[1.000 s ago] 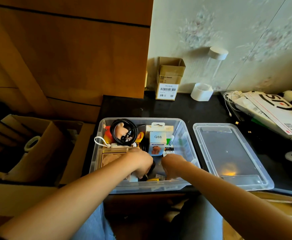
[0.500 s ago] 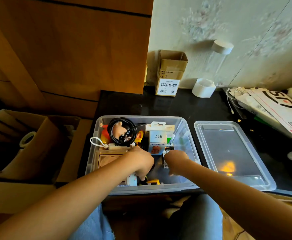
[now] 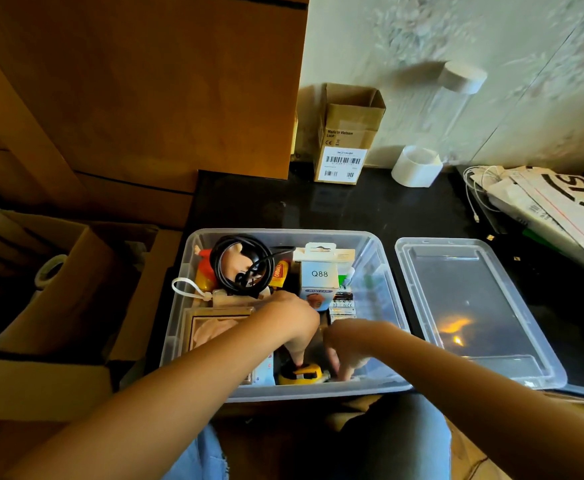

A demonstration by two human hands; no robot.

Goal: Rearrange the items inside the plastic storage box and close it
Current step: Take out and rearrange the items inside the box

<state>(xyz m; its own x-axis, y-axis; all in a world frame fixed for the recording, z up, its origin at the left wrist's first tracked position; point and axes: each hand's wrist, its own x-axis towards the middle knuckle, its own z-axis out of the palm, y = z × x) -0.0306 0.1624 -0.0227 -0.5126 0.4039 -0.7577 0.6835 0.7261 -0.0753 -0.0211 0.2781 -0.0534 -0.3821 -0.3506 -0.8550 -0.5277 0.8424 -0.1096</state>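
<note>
Yellow tape measure (image 3: 301, 374), black cable (image 3: 242, 265)
</note>
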